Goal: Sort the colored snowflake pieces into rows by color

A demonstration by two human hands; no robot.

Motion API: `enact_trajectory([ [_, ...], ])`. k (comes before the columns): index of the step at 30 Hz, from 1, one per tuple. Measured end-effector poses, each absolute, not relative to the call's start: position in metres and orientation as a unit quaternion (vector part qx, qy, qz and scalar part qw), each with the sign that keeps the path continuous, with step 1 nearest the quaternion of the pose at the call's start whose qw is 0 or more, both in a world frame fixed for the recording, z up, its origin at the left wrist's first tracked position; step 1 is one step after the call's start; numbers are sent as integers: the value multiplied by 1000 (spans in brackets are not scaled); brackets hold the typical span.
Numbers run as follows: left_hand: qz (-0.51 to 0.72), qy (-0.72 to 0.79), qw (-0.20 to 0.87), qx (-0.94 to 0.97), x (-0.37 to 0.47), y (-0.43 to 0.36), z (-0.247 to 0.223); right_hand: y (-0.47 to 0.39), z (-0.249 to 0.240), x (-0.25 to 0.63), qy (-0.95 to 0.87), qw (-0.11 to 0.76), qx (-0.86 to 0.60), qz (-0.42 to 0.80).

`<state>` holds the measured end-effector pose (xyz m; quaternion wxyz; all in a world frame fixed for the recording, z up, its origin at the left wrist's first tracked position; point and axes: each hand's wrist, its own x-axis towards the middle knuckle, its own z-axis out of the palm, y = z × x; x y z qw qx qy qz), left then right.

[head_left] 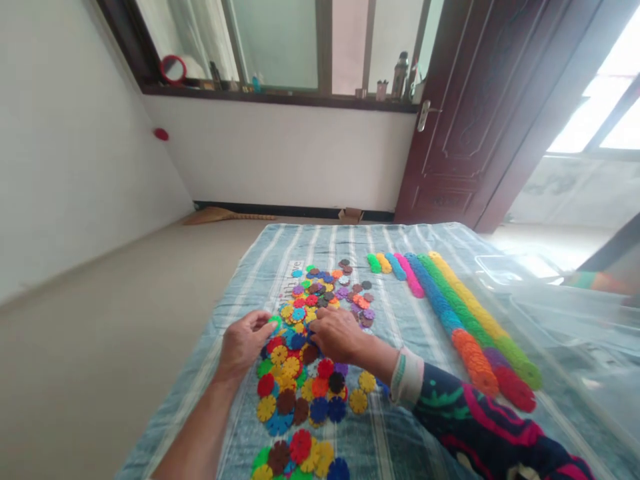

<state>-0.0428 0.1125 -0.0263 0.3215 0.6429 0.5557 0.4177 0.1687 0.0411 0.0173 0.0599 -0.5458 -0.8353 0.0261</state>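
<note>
Colourful notched discs [291, 365] lie in a loose pile down the middle of the striped cloth [395, 427]. At the pile's left edge, my left hand [246, 341] pinches a green disc [275, 323] between thumb and fingers. My right hand [336, 332] reaches over the pile from the right, its fingers bent down among the discs; what its fingertips hold, if anything, is hidden. To the right, overlapping discs form long slanting rows, one yellow [463, 297], one green, one blue ending in orange. Shorter pink [410, 275], blue, yellow and green rows lie beside them.
Clear plastic containers [505, 270] stand at the cloth's right side. A second small cluster of discs [300, 457] lies near the front edge. Beyond the cloth are a broom [215, 215], a small cardboard box [351, 215], a dark red door [465, 113] and a window ledge with small items.
</note>
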Motion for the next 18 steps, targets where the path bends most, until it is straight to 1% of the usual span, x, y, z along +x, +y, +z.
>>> enact_trajectory([
  [6, 475, 545, 387, 572, -33, 103, -15, 40, 19, 183, -810, 112, -573, 59],
  [13, 483, 522, 459, 532, -31, 96, -16, 44, 10, 184, -794, 162, -577, 103],
  [18, 488, 504, 484, 523, -33, 96, -20, 46, 13, 177, -793, 188, -567, 117],
])
